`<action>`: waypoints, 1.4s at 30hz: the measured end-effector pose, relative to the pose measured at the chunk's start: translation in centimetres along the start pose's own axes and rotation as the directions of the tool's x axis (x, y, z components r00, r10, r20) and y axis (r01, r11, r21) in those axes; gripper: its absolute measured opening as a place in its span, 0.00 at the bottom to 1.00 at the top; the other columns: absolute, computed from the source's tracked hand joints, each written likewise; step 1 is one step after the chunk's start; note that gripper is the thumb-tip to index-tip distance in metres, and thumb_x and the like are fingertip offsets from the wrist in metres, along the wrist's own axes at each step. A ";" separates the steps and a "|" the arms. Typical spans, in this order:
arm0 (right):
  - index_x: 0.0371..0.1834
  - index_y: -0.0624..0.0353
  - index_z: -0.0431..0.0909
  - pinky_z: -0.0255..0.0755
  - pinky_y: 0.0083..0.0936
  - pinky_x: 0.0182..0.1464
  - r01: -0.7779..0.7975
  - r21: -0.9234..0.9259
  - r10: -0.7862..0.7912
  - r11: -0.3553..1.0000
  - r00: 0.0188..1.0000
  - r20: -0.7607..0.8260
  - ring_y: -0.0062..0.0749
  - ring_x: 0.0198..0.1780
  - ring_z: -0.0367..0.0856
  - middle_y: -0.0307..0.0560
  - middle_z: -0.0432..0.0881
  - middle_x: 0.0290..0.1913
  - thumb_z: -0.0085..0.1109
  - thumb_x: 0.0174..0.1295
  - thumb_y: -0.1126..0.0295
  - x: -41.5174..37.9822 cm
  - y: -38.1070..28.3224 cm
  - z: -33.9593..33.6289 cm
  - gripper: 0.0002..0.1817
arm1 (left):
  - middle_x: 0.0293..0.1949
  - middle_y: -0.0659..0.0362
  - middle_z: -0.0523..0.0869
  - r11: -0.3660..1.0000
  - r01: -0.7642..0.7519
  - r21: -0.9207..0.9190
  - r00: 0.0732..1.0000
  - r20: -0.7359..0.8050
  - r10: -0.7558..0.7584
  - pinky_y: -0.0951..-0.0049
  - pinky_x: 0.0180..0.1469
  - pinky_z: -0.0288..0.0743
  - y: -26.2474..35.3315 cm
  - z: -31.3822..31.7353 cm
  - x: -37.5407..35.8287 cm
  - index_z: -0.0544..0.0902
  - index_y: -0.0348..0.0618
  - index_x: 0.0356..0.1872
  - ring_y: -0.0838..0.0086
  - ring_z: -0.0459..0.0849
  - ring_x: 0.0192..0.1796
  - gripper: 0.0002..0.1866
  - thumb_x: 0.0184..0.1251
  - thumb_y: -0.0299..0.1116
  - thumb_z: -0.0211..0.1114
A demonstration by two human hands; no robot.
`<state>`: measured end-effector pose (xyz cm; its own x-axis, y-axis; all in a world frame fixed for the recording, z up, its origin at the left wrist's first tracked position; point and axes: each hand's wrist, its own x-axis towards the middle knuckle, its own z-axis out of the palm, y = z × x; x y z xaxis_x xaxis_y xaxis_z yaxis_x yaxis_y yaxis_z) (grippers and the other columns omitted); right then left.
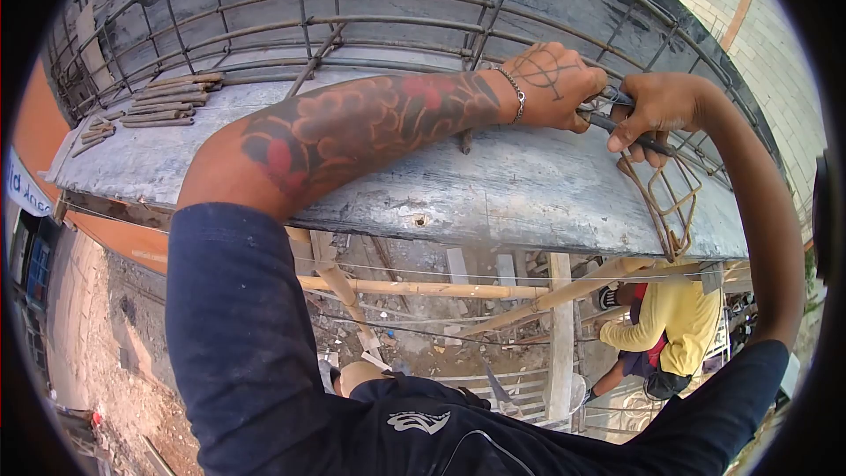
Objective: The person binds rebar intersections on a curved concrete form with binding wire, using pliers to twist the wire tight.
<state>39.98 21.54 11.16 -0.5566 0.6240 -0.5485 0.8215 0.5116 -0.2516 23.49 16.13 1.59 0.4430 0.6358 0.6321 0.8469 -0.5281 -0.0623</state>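
Daylight falls on a weathered grey formwork board point(493, 185) crossing the centre. A brick wall point(767, 26) rises at 2 o'clock. Bamboo scaffold poles point(423, 287) and dusty ground point(106, 361) lie below, toward 7 o'clock.

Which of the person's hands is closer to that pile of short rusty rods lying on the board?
Left. The left hand is nearer the pile of rods; the right hand is beyond it, farther away.

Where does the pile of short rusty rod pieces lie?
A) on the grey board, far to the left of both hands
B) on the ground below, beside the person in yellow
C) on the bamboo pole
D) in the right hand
A: the short rod pieces lie on the grey board, far left of the left hand and right hand.
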 end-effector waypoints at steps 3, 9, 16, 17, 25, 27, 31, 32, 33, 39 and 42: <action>0.25 0.67 0.78 0.71 0.24 0.19 0.059 -0.133 -0.085 0.989 0.977 -0.197 0.26 0.17 0.78 0.43 0.79 0.18 0.66 0.53 0.68 -0.1 0.6 3.6 0.12 | 0.27 0.51 0.86 0.994 -0.108 0.027 0.993 0.059 0.107 0.61 0.37 0.79 -0.1 1.0 -0.4 0.79 0.39 0.34 0.57 0.86 0.33 0.19 0.47 0.40 0.74; 0.22 0.70 0.78 0.76 0.31 0.27 0.163 -0.224 -0.239 0.961 0.897 -0.371 0.35 0.21 0.82 0.51 0.81 0.21 0.66 0.50 0.67 0.3 1.9 4.9 0.14 | 0.33 0.50 0.85 0.996 -0.070 0.056 0.988 0.140 0.061 0.62 0.39 0.79 0.0 1.2 -0.4 0.76 0.38 0.36 0.57 0.85 0.38 0.22 0.45 0.40 0.76; 0.27 0.68 0.80 0.78 0.38 0.35 -0.195 -0.727 -0.520 0.658 0.580 -0.627 0.50 0.32 0.83 0.58 0.82 0.27 0.63 0.50 0.68 0.3 1.1 4.4 0.11 | 0.38 0.50 0.79 0.997 -0.076 0.009 0.903 -0.423 0.073 0.68 0.40 0.78 -1.6 -4.1 0.0 0.75 0.31 0.45 0.62 0.82 0.39 0.41 0.41 0.59 0.76; 0.29 0.65 0.78 0.78 0.36 0.34 -0.265 -0.768 -0.580 0.583 0.527 -0.622 0.47 0.30 0.84 0.55 0.82 0.26 0.61 0.52 0.69 0.5 1.3 4.0 0.09 | 0.38 0.50 0.79 0.997 -0.078 0.001 0.904 -0.421 0.071 0.68 0.40 0.78 -1.8 -4.6 0.6 0.75 0.31 0.45 0.62 0.82 0.39 0.41 0.41 0.59 0.76; 0.31 0.57 0.72 0.77 0.25 0.27 -0.507 -0.836 -0.852 0.212 0.323 -0.412 0.33 0.28 0.85 0.43 0.82 0.24 0.57 0.56 0.71 1.5 2.9 2.7 0.04 | 0.37 0.45 0.85 0.931 0.331 -0.151 0.804 0.562 -0.195 0.70 0.40 0.78 -2.8 -3.4 5.2 0.80 0.28 0.46 0.59 0.85 0.40 0.47 0.34 0.66 0.74; 0.31 0.57 0.72 0.77 0.25 0.27 -0.499 -0.835 -0.848 0.231 0.318 -0.424 0.32 0.28 0.85 0.43 0.82 0.24 0.57 0.56 0.71 1.4 3.0 3.2 0.04 | 0.36 0.46 0.86 0.914 0.320 -0.250 0.806 0.579 -0.124 0.69 0.42 0.77 -2.8 -2.9 5.5 0.81 0.29 0.44 0.59 0.85 0.41 0.46 0.34 0.65 0.74; 0.33 0.59 0.74 0.78 0.26 0.31 -0.450 -0.820 -0.780 0.353 0.342 -0.523 0.35 0.31 0.85 0.45 0.82 0.26 0.59 0.55 0.71 1.9 2.9 3.5 0.06 | 0.37 0.43 0.86 0.961 0.251 -0.113 0.843 0.514 -0.160 0.62 0.48 0.76 -1.8 -2.1 4.9 0.81 0.30 0.42 0.58 0.85 0.42 0.35 0.43 0.56 0.70; 0.33 0.59 0.74 0.78 0.26 0.31 -0.455 -0.816 -0.777 0.358 0.339 -0.530 0.35 0.31 0.85 0.45 0.82 0.26 0.59 0.55 0.71 1.8 2.8 3.7 0.06 | 0.37 0.42 0.86 0.973 0.223 -0.058 0.870 0.461 -0.172 0.62 0.49 0.76 -1.8 -1.9 4.8 0.81 0.30 0.42 0.55 0.85 0.43 0.33 0.44 0.53 0.68; 0.33 0.60 0.74 0.78 0.29 0.34 -0.365 -0.819 -0.706 0.443 0.421 -0.569 0.38 0.33 0.85 0.47 0.83 0.27 0.60 0.54 0.69 1.3 2.4 3.9 0.08 | 0.38 0.40 0.85 0.980 0.197 0.003 0.898 0.401 -0.182 0.61 0.50 0.76 -1.5 -2.1 4.6 0.80 0.30 0.43 0.53 0.85 0.44 0.31 0.46 0.51 0.67; 0.31 0.61 0.78 0.75 0.41 0.41 -0.053 -0.700 -0.442 0.712 0.740 -0.506 0.48 0.35 0.83 0.54 0.83 0.28 0.62 0.51 0.64 -0.1 0.5 1.6 0.11 | 0.35 0.42 0.85 0.972 0.223 0.068 0.914 0.332 -0.233 0.60 0.47 0.77 -0.4 -2.5 3.7 0.80 0.32 0.41 0.52 0.85 0.42 0.29 0.47 0.50 0.65; 0.30 0.61 0.77 0.76 0.38 0.38 -0.253 -0.713 -0.536 0.654 0.509 -0.673 0.47 0.33 0.84 0.53 0.82 0.27 0.62 0.53 0.65 2.4 2.3 2.9 0.10 | 0.35 0.42 0.85 0.973 0.217 0.084 0.929 0.288 -0.232 0.60 0.45 0.78 -0.2 -2.7 3.5 0.79 0.31 0.41 0.52 0.85 0.41 0.30 0.45 0.51 0.67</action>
<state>40.85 22.49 6.92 -0.8073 0.4408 0.3923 0.5901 0.5975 0.5429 24.02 16.92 5.93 0.2996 0.8756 0.3788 0.9445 -0.3283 0.0119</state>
